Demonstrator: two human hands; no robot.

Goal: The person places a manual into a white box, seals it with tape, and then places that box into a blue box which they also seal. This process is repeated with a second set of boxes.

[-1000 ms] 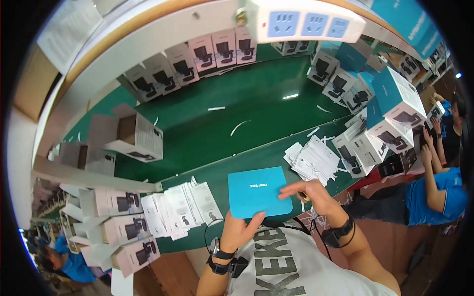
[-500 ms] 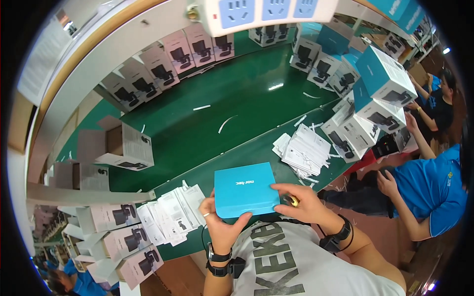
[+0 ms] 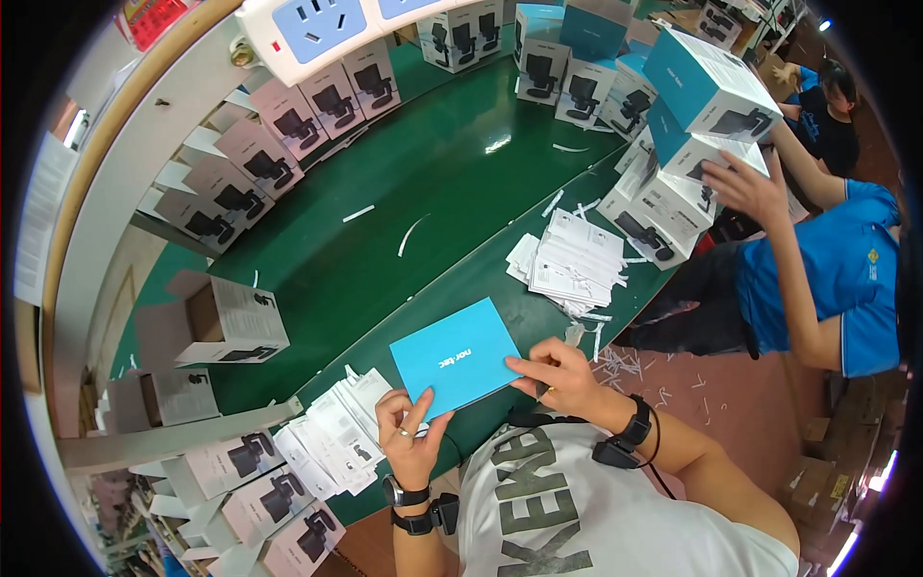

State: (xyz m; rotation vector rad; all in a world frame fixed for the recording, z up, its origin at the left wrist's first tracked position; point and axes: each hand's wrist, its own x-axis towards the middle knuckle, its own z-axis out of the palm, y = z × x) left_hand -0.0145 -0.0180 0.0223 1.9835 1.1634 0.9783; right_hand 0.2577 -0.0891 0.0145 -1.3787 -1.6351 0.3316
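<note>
We've got the flat blue box (image 3: 455, 355) pinched at the tabletop's (image 3: 452, 183) near edge: left hand (image 3: 408, 438) gripping its near corner, right hand (image 3: 558, 374) clamping the right side, steadying it between the leaflet stacks (image 3: 575, 262).

Setting: factory packing line. Evidence: long green desk (image 3: 423, 183) lined with rows of identical white product cartons (image 3: 288, 115); stacked teal-and-white boxes (image 3: 707, 82); piles of folded leaflets (image 3: 577, 260); overhead power strip (image 3: 317, 29); neighbouring worker in blue shirt (image 3: 856, 279) handled cartons; paper scraps littered floor (image 3: 625, 365).
</note>
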